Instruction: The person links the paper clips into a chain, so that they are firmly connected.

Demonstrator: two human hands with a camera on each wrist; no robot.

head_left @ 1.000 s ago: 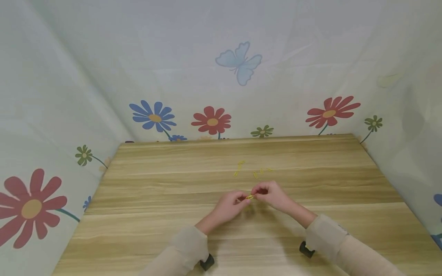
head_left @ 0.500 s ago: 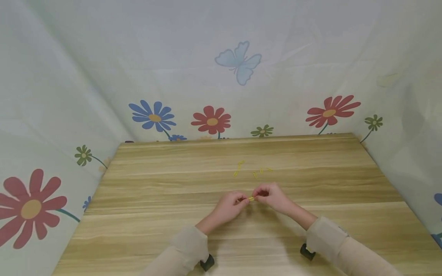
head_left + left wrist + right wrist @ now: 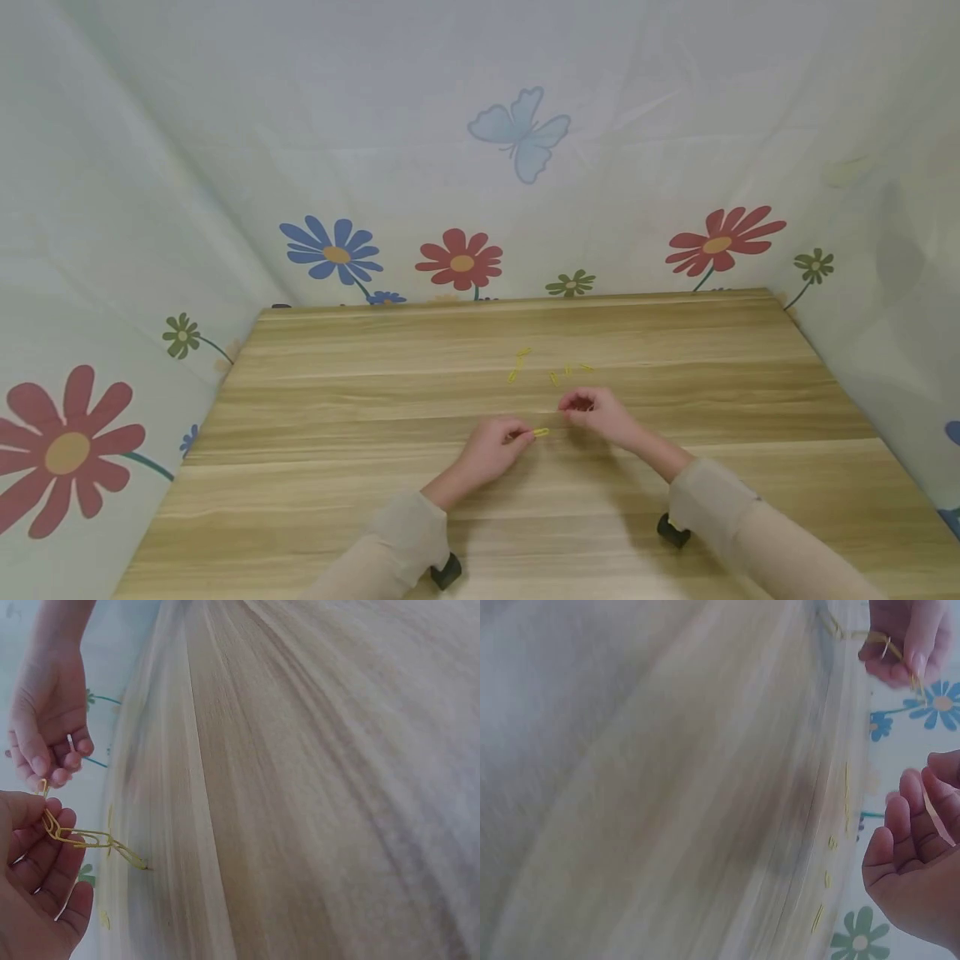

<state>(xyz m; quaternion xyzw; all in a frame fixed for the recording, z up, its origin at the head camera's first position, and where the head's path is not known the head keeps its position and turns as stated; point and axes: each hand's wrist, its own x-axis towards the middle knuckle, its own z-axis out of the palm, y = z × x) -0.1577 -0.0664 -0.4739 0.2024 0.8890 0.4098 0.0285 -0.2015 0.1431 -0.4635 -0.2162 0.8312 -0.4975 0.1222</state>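
The left hand (image 3: 34, 877) pinches a short chain of linked yellow wire paper clips (image 3: 90, 840) just above the wooden bench (image 3: 375, 467); the right hand (image 3: 596, 414), fingers loosely curled and holding nothing, hovers near the loose yellow clips (image 3: 555, 372); judging by this, linking is mid-way, and the next move calls for a precise pinch on one loose clip.

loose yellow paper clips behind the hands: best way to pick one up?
Probably a fingertip pinch from above across the narrow width of the nearest loose clip. It lies flat on the table, so there's no edge to slide under. The right hand is nearest and holds nothing visible; the left hand already pinches the clip chain.
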